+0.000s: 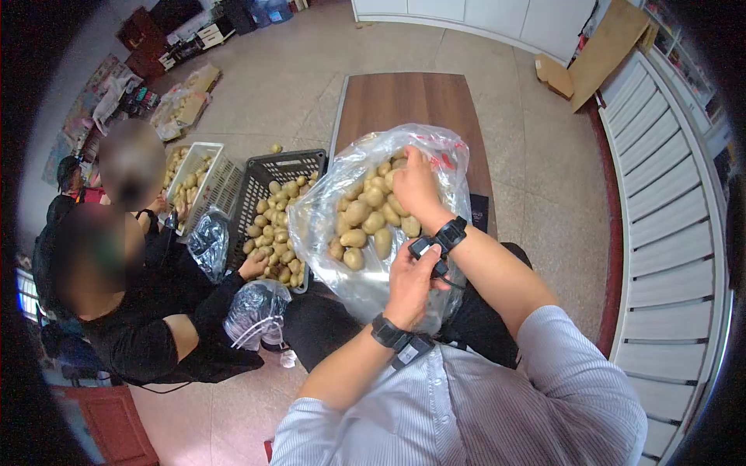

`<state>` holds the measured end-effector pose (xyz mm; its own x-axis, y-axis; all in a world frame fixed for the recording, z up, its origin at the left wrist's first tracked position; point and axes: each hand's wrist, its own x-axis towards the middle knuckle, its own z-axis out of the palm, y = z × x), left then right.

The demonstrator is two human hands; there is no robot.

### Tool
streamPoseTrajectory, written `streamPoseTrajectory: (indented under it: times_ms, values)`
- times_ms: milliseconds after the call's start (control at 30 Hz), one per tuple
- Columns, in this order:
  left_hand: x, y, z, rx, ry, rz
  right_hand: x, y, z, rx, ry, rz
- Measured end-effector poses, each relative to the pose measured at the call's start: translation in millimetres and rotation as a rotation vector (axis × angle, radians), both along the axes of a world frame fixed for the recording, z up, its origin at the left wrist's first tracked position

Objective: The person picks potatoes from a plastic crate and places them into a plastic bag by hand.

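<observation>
A large clear plastic bag (311, 241) lies open in front of me, with many potatoes (374, 222) inside. Over the potatoes at its far right side is my right hand (418, 185), its thumb and fingers apart; the undersides of the fingers are hidden. My left hand (412, 281) is closed around a small black device (423, 248) beside the strap on my right wrist. Black straps (388, 332) with boxes circle both my wrists. The bag's near end reaches down to my lap.
A brown wooden table (404, 97) stands beyond the bag. To the left are a black crate (256, 175) and a white crate (221, 175) of potatoes. Two people sit there; one person's hand (252, 266) touches potatoes. A filled plastic bag (258, 307) sits nearby. A white railing (664, 210) runs along the right.
</observation>
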<state>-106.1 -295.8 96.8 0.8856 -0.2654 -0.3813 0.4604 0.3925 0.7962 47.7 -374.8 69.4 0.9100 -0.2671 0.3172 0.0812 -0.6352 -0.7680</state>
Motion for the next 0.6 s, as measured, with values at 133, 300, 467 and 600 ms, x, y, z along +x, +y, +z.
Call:
streamPoseTrajectory:
  times_ms: [133, 300, 467, 600]
  values:
    - [-3, 6, 8, 0.051, -0.004, 0.022, -8, 3, 4, -0.427, -0.024, 0.099]
    - [-6, 10, 11, 0.020, 0.019, 0.036, -16, 10, 20, -0.436, 0.071, 0.168]
    - [-3, 13, 4, -0.052, 0.062, -0.051, 8, 11, -25, -0.108, 0.021, 0.141]
    - [1, 16, 5, -0.025, 0.065, -0.128, 11, 5, -32, 0.363, 0.157, 0.191]
